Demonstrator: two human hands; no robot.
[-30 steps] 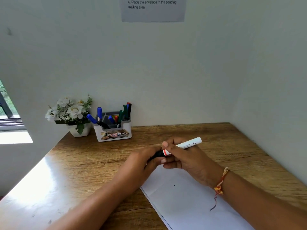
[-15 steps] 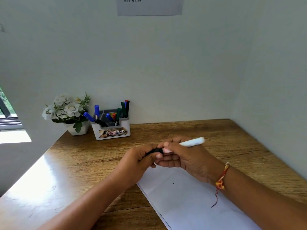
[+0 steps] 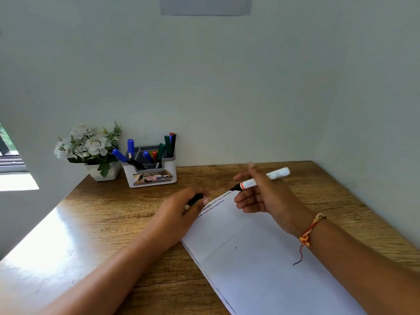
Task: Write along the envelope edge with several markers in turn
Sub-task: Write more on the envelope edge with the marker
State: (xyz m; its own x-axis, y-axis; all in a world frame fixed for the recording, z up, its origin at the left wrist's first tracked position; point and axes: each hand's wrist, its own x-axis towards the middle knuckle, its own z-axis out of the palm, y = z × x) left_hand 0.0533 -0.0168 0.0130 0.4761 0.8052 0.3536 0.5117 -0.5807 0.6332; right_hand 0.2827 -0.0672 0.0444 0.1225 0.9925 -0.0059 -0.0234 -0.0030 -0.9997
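Our right hand pinches an uncapped marker at the far edge of the envelope; our left hand grasps the half-hidden cap.

The wooden worktop meets pale walls. Beyond the left hand, against the back wall, a white pot of white flowers stands just beside a white caddy with a printed label. Far left of that hand is a bright window. High above the right hand hangs a grey sheet.
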